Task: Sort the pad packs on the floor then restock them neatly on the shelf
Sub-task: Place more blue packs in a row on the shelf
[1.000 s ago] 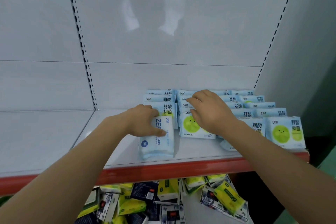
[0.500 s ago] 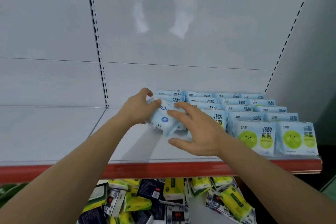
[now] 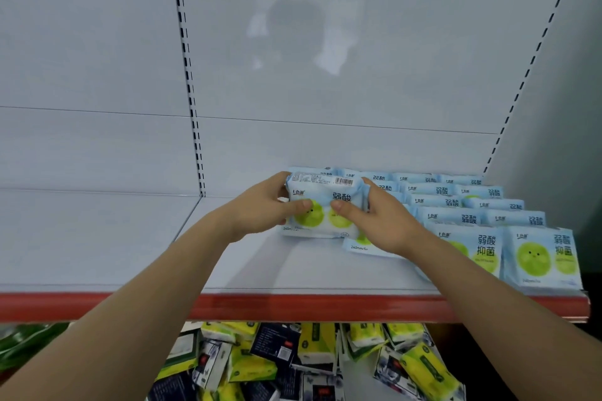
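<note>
- Step in hand, as I read it: restocking. One pack point(image 3: 325, 205) is held upright, face to the camera, at the left end of the rows point(image 3: 456, 205) on the shelf point(image 3: 244, 270).
- L hand point(image 3: 260, 208) grips the pack's left edge, thumb across the front and fingers curled behind; R hand point(image 3: 374, 215) grips the right edge the same way. Both grasp this one pack, thumbs nearly meeting at the middle.
- Pack's bottom edge looks touching or just above the shelf deck; can't tell which.
- Next move prob calls for: seat it flat-bottomed and upright, flush w/ the neighbouring column, face front like the rest, then let go w/o tipping it.
- A 2nd pack point(image 3: 361, 246) lies lower right of the held one, partly hidden under the R hand and seemingly out of line; likely needs straightening too.
- Look of the pack: soft pale-blue plastic wrap, white panel, two green round faces on the front (partly covered by thumbs), dark Chinese characters upper right, barcode along the top edge, "240mm" print at the lower left. Squashy; should give a bit under the grip.
- Rows: same blue packs standing in several columns front to back, filling the shelf's right part up to the right wall; the left part holds none.
- Floor point(image 3: 358, 378) below the red shelf lip point(image 3: 293, 306): a jumbled heap of yellow-green and dark packs point(image 3: 293, 358), so sorting seems far from finished.
</note>
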`<action>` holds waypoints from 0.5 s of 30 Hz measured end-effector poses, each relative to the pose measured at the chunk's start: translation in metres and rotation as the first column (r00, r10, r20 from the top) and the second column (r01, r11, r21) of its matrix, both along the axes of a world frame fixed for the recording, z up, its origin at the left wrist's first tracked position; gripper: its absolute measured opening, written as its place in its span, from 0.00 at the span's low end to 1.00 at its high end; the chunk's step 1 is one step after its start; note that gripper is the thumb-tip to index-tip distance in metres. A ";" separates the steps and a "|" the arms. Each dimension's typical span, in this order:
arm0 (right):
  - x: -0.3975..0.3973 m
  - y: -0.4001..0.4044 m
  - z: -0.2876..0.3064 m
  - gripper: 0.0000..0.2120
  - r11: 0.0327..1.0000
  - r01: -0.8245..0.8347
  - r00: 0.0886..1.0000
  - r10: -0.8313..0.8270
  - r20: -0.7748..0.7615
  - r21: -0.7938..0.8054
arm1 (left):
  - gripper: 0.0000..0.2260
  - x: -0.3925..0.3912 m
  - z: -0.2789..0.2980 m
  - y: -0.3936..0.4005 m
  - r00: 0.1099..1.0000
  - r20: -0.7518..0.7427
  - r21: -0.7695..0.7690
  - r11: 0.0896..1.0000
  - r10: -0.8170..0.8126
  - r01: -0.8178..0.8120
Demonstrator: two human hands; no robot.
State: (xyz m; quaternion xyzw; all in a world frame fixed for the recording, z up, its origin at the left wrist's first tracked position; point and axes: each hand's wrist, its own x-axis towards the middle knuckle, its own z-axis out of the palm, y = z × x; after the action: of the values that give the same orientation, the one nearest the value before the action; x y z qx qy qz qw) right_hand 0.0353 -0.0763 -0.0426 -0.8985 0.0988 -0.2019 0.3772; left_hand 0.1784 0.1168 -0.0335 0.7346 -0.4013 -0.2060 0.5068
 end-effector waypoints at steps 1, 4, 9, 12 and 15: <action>0.001 0.000 0.000 0.25 1.000 -0.009 1.000 0.009 -0.001 0.003 | 0.17 0.000 -0.001 0.000 1.000 0.027 -0.012 1.000 0.001 -0.001; 0.002 0.003 0.004 0.20 0.999 0.042 0.999 -0.042 0.027 0.000 | 0.13 0.003 -0.002 0.002 0.998 0.049 -0.072 0.997 0.035 -0.032; 0.012 0.013 0.012 0.25 0.951 0.122 0.992 -0.113 0.050 -0.286 | 0.13 0.011 -0.009 -0.002 0.972 0.150 -0.018 0.983 0.181 -0.180; 0.022 0.015 0.001 0.25 0.799 0.111 0.980 -0.186 -0.068 -0.591 | 0.15 0.017 -0.025 -0.008 0.926 0.286 0.115 0.951 0.245 -0.287; 0.028 0.018 -0.007 0.25 0.630 0.105 0.961 -0.263 -0.084 -0.770 | 0.16 0.017 -0.039 -0.012 0.887 0.349 0.160 0.914 0.302 -0.374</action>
State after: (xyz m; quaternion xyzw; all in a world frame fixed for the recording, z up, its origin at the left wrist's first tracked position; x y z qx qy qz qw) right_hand 0.0637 -0.0587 -0.0500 -0.9732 0.1319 -0.1763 -0.0669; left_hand 0.1954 0.1046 -0.0722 0.8689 -0.3170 -0.0368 0.3783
